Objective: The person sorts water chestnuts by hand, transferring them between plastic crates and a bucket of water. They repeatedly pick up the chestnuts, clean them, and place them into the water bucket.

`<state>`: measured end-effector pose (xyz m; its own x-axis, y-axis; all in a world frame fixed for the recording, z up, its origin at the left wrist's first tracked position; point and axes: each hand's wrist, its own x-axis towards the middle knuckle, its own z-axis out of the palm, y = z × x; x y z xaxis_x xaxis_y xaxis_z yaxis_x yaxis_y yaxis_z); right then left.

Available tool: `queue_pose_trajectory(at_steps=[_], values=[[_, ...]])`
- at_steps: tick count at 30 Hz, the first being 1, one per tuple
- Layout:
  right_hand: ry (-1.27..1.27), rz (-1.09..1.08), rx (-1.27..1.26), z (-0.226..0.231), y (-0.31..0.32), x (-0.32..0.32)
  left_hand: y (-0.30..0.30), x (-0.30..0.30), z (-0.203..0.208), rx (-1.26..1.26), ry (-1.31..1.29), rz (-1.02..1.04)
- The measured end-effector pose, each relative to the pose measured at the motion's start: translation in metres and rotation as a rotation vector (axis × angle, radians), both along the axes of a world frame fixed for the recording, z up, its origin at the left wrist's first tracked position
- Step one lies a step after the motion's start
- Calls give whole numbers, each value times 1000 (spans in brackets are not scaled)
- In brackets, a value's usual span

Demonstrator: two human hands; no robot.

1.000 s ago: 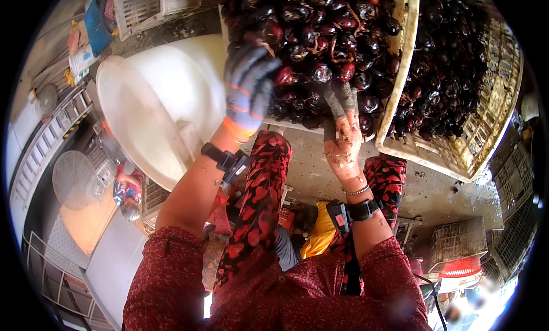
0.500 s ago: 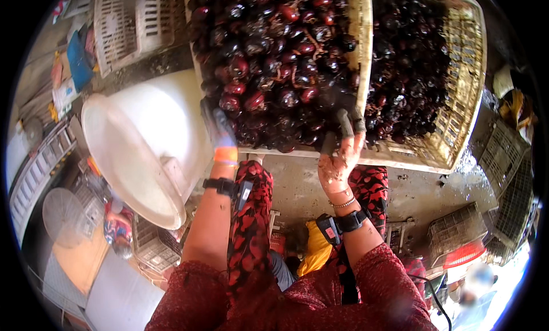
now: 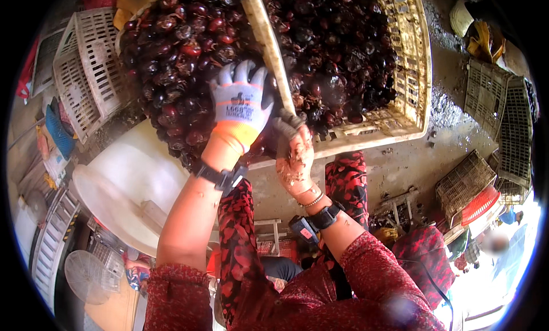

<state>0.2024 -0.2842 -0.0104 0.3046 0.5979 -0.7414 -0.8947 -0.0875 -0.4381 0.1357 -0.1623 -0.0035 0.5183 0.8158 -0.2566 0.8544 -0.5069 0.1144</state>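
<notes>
My left hand [image 3: 239, 99], in a grey glove with an orange cuff, lies with fingers stretched out on a heap of glossy, dark red round bulbs [image 3: 171, 74]. The bulbs fill a basket whose pale rim [image 3: 266, 39] divides them from more bulbs in the basket on the right. At the lower end of this rim is my right hand [image 3: 294, 154], bare and muddy, with dark coverings on the fingers. Its fingers are curled together; what they hold, if anything, is hidden. The right basket [image 3: 409, 62] is yellowish slatted plastic with dirty sides.
A large white tub [image 3: 114, 182] stands at the left, below stacked pale crates [image 3: 91, 68]. More crates [image 3: 466, 182], one red, are at the right on wet ground. A round fan [image 3: 88, 276] and a ladder-like frame [image 3: 54, 234] are at lower left.
The baskets have shifted left in view. My left hand has gone from the near edge onto the heap, its back now showing. My right hand's fingers have curled in at the rim.
</notes>
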Motion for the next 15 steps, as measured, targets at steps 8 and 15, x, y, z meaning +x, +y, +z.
queue_pose_trajectory(at_steps=[8, 15], values=[[46, -217, 131, -4, -7, 15, -3, -5, -13, 125, -160, -43], [-30, -105, -77, -2, 1, 17, 3, -90, 9, 152, -235, -148]])
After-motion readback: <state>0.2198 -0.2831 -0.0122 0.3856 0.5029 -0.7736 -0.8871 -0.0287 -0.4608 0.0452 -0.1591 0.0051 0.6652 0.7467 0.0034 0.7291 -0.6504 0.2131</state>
